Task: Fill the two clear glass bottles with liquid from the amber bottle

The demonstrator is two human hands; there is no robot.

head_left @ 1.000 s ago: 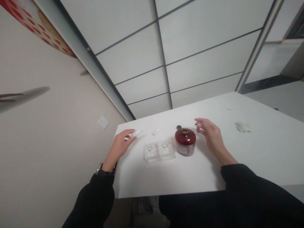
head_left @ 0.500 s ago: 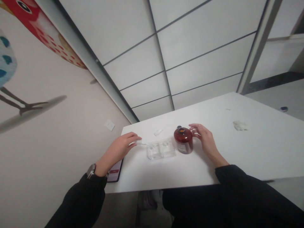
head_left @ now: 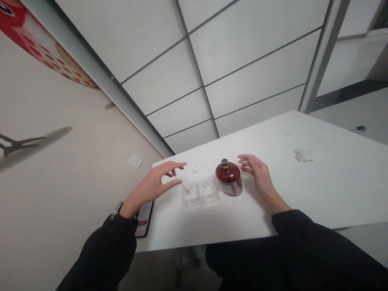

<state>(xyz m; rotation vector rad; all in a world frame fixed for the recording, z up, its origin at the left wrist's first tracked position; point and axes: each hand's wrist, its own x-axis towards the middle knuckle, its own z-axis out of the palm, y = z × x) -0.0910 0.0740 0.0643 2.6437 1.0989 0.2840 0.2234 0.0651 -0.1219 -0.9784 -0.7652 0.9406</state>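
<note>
A clear two-part container [head_left: 201,194] rests on the white table. My left hand [head_left: 157,182] hovers just left of it, thumb and fingers apart, holding nothing. Right of the container stands a dark red-brown bottle [head_left: 229,180] with an uncapped neck and a pale label; a small dark cap [head_left: 224,161] shows just behind the neck. My right hand [head_left: 257,173] is beside the bottle on its right, fingers loosely curled and spread, with a gap between them and the bottle. Behind the container lies a small clear piece [head_left: 198,167].
A phone [head_left: 144,220] lies at the table's left edge, under my left wrist. On the right part of the table [head_left: 318,194] is a crumpled white tissue [head_left: 304,155]. A wall with a socket [head_left: 136,162] rises at the left.
My left hand has let go of the thin clear piece it held at the container's left side, and its fingers have spread. My right hand has come away slightly from the bottle.
</note>
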